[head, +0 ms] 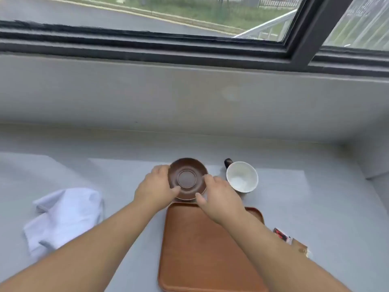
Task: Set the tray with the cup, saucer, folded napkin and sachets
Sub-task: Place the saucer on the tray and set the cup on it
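Observation:
A brown saucer [187, 178] is just beyond the far edge of the brown tray [197, 249]. My left hand [156, 186] grips its left rim and my right hand [216, 197] grips its right rim. To the right of the saucer stands a cup [242, 177], white inside with a dark handle. A crumpled white napkin [63, 216] lies on the grey surface at the left. Sachets [291, 241] lie to the right of the tray, partly hidden behind my right forearm. The tray has nothing on it.
The grey counter [315, 207] ends at a low grey wall under a dark-framed window [189, 45]. A step in the wall rises at the far right [376, 175].

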Motion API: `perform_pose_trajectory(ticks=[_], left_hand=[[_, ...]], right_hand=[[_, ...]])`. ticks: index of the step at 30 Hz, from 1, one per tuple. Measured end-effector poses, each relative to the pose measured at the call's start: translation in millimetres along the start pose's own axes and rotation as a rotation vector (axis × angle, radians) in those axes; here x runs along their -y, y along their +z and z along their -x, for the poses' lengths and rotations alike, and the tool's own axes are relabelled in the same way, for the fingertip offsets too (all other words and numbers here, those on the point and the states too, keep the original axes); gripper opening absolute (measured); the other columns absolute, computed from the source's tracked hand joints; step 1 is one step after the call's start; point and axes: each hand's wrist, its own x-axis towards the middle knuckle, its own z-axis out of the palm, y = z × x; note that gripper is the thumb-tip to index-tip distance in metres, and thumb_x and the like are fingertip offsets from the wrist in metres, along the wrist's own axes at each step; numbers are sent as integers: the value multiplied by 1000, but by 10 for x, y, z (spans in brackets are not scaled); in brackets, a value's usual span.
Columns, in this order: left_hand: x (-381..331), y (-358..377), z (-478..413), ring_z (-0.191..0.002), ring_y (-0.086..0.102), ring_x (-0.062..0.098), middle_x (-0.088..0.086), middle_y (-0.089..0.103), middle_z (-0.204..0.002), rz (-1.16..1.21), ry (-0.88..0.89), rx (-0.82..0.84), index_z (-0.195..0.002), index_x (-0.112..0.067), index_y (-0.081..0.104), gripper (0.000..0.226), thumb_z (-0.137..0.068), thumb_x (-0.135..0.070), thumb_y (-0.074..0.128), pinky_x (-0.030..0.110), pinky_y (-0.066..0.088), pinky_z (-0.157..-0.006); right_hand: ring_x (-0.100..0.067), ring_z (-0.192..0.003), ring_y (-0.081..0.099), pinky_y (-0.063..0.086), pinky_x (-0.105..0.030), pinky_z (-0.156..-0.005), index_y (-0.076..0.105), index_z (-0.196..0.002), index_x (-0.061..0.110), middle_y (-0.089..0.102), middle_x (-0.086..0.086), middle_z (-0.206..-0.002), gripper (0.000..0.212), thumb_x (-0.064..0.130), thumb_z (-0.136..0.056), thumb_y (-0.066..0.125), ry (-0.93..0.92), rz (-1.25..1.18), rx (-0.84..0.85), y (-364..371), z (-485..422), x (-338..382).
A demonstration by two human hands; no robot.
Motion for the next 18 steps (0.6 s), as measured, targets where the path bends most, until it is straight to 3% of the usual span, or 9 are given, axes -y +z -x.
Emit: perform_pose_trajectory(ticks=[3,5,9,11,14,16,18], left_hand=[[36,138,-168,-130,55,28,4,50,-150,189,-145,62,-152,-22,36,87,-78,-52,71,40,49,-94],[59,209,-275,-134,53,27,4,49,-153,275,-210,90,-156,-19,31,93,-79,-50,73,40,47,-99],[78,335,-466,-131,56,26,5,53,-151,369,-242,57,-157,-17,34,88,-83,-46,73,32,44,-92],[80,353,-532,-125,59,27,6,57,-147,355,-257,63,-153,-16,41,78,-86,-42,72,33,46,-92],[101,326,-541,-96,67,23,2,72,-115,347,-244,71,-121,-23,64,37,-87,-37,68,36,54,-82],[150,282,-485,-91,68,23,-4,71,-98,401,-261,72,-110,-27,63,22,-89,-34,67,36,56,-77],[200,254,-371,-88,68,23,-5,68,-90,449,-287,69,-103,-27,62,14,-92,-33,66,37,56,-76]], right_hand=[[-28,-120,53,51,-44,-92,38,-145,20,54,-7,-133,62,44,-91,58,106,-151,60,145,-124,-69],[-26,-117,56,51,-42,-90,34,-147,22,53,-5,-134,64,41,-91,59,177,-241,93,198,-205,-106],[-25,-111,61,52,-43,-91,34,-148,24,50,-4,-137,64,38,-91,59,261,-386,62,285,-355,-110],[-27,-117,59,50,-41,-96,31,-153,22,44,-6,-146,68,35,-92,59,291,-456,63,318,-443,-76],[-28,-123,57,46,-37,-97,27,-156,18,38,-9,-153,69,28,-95,56,329,-511,40,328,-531,-24],[-28,-125,55,45,-37,-97,30,-155,16,41,-9,-152,66,24,-94,54,317,-490,17,304,-516,-5],[-28,-116,60,49,-35,-91,43,-147,16,55,-7,-138,55,21,-93,54,312,-496,13,283,-436,-20]])
